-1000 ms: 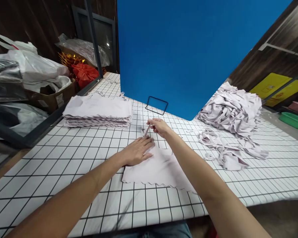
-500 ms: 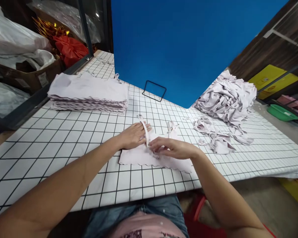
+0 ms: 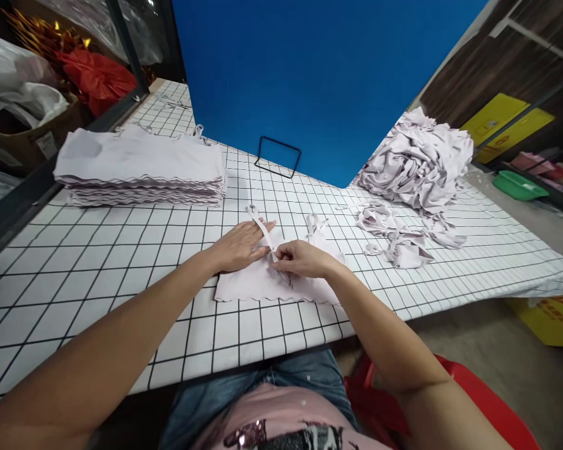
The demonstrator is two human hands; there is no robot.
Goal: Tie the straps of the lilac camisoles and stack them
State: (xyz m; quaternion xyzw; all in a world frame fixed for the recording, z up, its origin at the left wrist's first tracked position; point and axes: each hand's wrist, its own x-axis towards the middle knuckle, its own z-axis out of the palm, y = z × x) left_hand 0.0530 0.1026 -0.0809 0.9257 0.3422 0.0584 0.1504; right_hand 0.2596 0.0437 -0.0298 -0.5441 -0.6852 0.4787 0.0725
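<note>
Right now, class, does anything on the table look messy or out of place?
Yes: on the right, a crumpled cloth heap and loose scraps look untidy compared with the neatly layered stack on the left.

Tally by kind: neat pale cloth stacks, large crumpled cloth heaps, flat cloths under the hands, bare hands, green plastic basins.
Neat pale cloth stack: 1
Large crumpled pale cloth heap: 1
Flat pale cloth under the hands: 1
Bare left hand, right hand: 2
Green plastic basin: 1
Total: 6
</note>
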